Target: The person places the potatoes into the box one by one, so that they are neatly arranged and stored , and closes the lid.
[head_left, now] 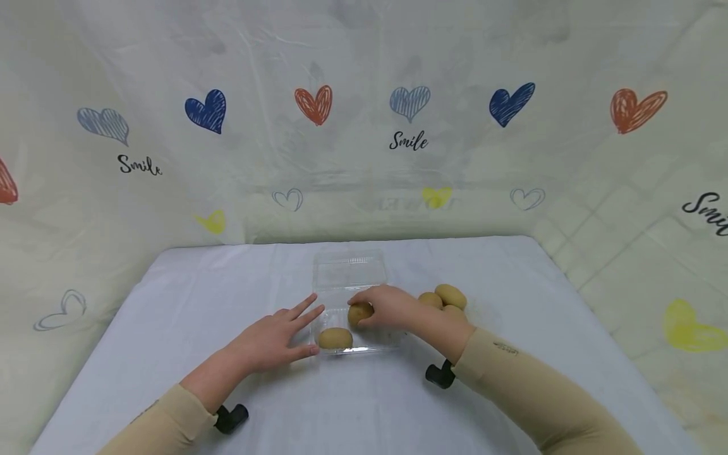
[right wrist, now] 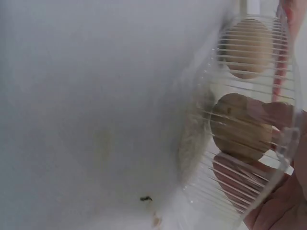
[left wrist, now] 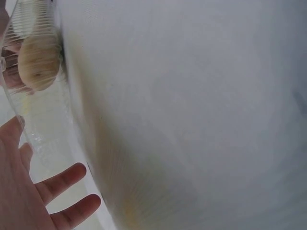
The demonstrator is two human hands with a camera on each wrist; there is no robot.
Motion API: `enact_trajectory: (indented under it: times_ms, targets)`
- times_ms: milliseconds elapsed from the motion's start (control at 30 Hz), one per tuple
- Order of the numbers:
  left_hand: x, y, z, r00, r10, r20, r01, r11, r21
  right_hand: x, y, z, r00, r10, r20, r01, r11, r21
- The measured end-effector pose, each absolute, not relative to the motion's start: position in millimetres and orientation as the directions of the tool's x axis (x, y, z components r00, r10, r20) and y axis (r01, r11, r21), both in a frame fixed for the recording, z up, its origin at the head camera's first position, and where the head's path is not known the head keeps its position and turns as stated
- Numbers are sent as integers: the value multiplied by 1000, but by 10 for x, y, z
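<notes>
Beside the clear container's left end, the left hand held its fingers spread wide. Just right of its fingertips, one potato lay inside, and next to that the right hand gripped a second potato within the walls. Beyond the right wrist sat more potatoes on white cloth.

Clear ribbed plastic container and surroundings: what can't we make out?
Head: part of the held round brown potato, hidden by the right hand.
Head: lower part of the piled tan oval potatoes, hidden by the right forearm; count unclear.
Left wrist: part of the container, cut off by the top edge.
Right wrist: small dark mark on the white cloth, too small to identify.
</notes>
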State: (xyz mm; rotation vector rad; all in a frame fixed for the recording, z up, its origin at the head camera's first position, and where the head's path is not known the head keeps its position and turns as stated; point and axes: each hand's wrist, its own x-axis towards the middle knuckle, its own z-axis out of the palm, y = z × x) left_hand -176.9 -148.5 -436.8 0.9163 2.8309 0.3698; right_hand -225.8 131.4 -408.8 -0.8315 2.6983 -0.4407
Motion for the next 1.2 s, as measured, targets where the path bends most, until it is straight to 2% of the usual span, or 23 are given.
enact_trajectory:
  times_ms: [367,733,1200]
  targets:
    - [-1788,-1477,-4374,-803,592,-71,555,786,273,-2197,1297,-4122,-823,-555,-121,-479,792,-380]
    - [-1785,-1489,-4398,-808,583,-90,542,794,276,-2182,1262,-4129,-851,-511,-120,-424,805,-415]
    - [-1785,-1488,-4387,-808,583,-86,543,792,279,-2205,1021,-4171,-861,-501,-91,-442,824,-354]
